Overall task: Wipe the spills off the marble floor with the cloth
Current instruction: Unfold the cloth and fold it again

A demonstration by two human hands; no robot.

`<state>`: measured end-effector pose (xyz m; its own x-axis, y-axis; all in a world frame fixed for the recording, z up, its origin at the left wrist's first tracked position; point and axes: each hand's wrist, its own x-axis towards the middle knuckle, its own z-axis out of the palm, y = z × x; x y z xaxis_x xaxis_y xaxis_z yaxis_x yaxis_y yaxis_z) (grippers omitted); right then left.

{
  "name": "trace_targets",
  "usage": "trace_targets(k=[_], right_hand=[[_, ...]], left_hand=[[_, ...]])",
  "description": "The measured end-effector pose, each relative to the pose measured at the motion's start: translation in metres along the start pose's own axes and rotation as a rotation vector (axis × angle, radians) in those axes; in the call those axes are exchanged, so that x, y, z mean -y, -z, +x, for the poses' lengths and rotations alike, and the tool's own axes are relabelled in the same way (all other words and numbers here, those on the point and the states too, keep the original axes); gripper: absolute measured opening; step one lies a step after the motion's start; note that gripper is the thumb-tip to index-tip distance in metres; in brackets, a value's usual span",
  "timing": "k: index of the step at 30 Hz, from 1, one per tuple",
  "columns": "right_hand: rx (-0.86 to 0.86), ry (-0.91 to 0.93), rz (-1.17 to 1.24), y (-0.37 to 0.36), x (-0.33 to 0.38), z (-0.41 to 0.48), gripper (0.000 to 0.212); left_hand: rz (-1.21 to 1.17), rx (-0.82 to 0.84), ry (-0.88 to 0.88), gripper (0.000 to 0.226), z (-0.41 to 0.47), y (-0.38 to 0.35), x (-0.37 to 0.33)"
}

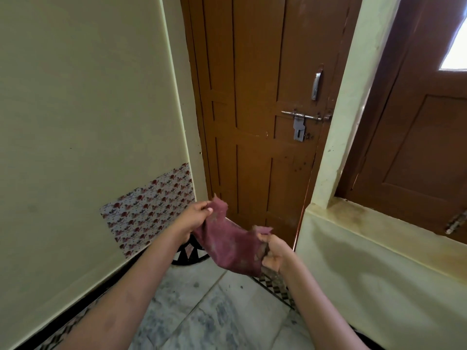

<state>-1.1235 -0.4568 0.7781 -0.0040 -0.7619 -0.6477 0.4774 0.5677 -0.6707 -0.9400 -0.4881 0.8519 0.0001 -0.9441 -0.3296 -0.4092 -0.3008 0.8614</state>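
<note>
A: While the floor (202, 311) runs narrow between wall (75, 122) and ledge (379, 261), where is the cloth (227, 246)?
B: In the air above it, before the door (255, 122). The left hand (193, 219) pinches its upper corner; the right hand (275, 253) grips the lower end.
A: What hems the floor in?
B: Wall left, ledge right, door ahead; a dark patterned border (280, 290) lines its edges.

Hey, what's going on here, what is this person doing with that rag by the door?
A person is standing in front of a closed brown door, holding a maroon cloth up in the air with both hands. The left hand pinches one end and the right hand grips the other, so the cloth hangs stretched between them. It is not touching the marble floor yet, so no wiping is under way at this moment.
</note>
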Motion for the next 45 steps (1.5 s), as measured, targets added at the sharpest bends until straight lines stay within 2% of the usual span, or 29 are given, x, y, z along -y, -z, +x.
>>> trace_targets(k=[3,6,10,13,15,17,23,27,30,32,34,35,37,39,41,45], right_hand=[[0.002,-0.009,-0.044,-0.019,0.004,-0.004,0.020],[-0.029,-0.026,-0.043,-0.033,0.008,-0.012,0.038],[0.195,-0.060,0.117,-0.033,0.015,-0.026,0.069],[0.246,-0.033,0.109,-0.030,0.019,-0.030,0.086],[0.258,-0.023,0.110,-0.033,0.021,-0.031,0.090],[0.264,-0.013,0.103,-0.036,0.022,-0.032,0.089],[0.309,0.049,0.116,-0.036,0.024,-0.029,0.088],[0.321,0.156,0.169,-0.032,0.022,-0.025,0.079],[0.181,0.337,0.133,-0.022,0.014,-0.015,0.063],[0.009,0.374,-0.012,-0.013,0.004,-0.004,0.053],[-0.092,0.233,-0.170,-0.004,-0.010,0.005,0.054],[-0.070,0.117,-0.201,0.000,-0.018,0.007,0.060],[0.075,-0.093,-0.138,0.004,-0.030,0.005,0.069],[0.200,-0.142,-0.036,0.002,-0.036,-0.001,0.068],[0.193,-0.072,-0.040,-0.003,-0.037,-0.005,0.055],[0.003,0.149,-0.091,-0.003,-0.033,0.000,0.012]], left_hand=[[-0.007,0.052,-0.031,0.037,-0.004,-0.025,0.010],[-0.079,0.076,-0.067,0.035,-0.008,-0.049,0.022],[-0.165,0.095,-0.076,0.036,-0.013,-0.064,0.037],[-0.274,0.167,-0.038,0.024,-0.012,-0.062,0.045],[-0.340,0.205,-0.017,0.024,-0.010,-0.061,0.049],[-0.418,0.225,0.005,0.028,-0.007,-0.061,0.054],[-0.632,0.285,0.066,0.021,-0.005,-0.058,0.065],[-0.703,0.279,0.117,0.019,-0.006,-0.056,0.071],[-0.697,0.246,0.148,0.030,-0.003,-0.054,0.075],[-0.665,0.205,0.187,0.030,0.000,-0.050,0.077],[-0.697,0.184,0.238,0.030,0.005,-0.047,0.078],[-0.728,0.186,0.250,0.031,0.008,-0.045,0.078],[-0.770,0.190,0.250,0.033,0.013,-0.041,0.078],[-0.763,0.189,0.243,0.036,0.016,-0.039,0.077],[-0.706,0.182,0.244,0.040,0.018,-0.037,0.077],[-0.594,0.133,0.236,0.038,0.016,-0.031,0.080]])
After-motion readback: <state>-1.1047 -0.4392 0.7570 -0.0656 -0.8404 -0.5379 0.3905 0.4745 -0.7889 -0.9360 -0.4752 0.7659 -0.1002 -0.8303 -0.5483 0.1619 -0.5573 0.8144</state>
